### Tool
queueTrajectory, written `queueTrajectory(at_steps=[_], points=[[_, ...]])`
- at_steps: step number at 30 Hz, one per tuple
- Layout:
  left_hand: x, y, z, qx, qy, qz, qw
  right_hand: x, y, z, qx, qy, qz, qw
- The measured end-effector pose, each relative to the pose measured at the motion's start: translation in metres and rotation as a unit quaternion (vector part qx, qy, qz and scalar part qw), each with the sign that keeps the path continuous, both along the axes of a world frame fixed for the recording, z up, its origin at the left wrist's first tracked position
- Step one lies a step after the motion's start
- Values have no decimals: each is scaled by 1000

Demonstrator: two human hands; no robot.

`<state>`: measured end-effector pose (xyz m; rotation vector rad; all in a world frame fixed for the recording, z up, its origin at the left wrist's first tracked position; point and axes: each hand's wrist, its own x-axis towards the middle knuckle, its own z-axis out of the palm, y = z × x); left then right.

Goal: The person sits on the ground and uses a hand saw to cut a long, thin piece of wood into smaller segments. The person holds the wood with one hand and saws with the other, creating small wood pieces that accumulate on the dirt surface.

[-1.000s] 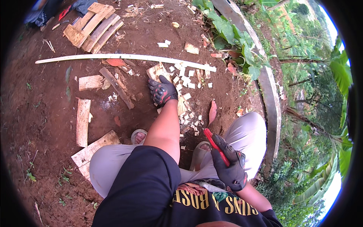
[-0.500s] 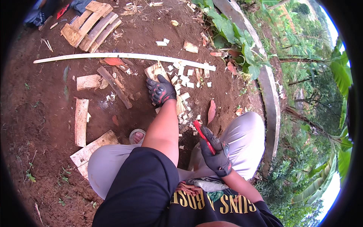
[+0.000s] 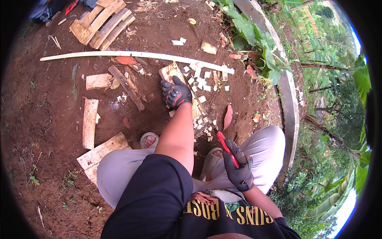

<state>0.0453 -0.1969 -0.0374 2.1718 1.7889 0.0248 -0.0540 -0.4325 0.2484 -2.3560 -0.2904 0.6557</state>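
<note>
My left hand [image 3: 177, 95], in a black glove with red marks, presses on and grips a pale wooden board [image 3: 170, 71] lying on the soil. Its fingertips are partly hidden. In my gloved right hand [image 3: 238, 165] is the red handle of a saw [image 3: 227, 148], with the fingers closed round it. The saw's long, thin dark blade slants away from me to the board, just right of my left hand. Small cut wood blocks [image 3: 201, 82] lie scattered along the board's right side.
A long pale wooden strip [image 3: 131, 53] lies beyond the board. Loose boards [image 3: 90, 123] are on the left, with stacked slats [image 3: 105, 24] at the far left. A low concrete edge [image 3: 289, 95] and leafy plants [image 3: 254, 36] run along the right.
My right hand has drawn back toward me with the saw, and its blade now shows across the board. My left hand stays on the board. The whole view has shifted slightly.
</note>
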Motion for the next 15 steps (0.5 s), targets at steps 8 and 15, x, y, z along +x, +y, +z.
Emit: queueTrajectory(at_steps=[8,15], points=[[12,4,4,-31,-5,-3,1000,-42,-8,-13,13,20,168,986],[4,1,1,-9,16,-1,1000,-28,-19,22,1,13,76,997]])
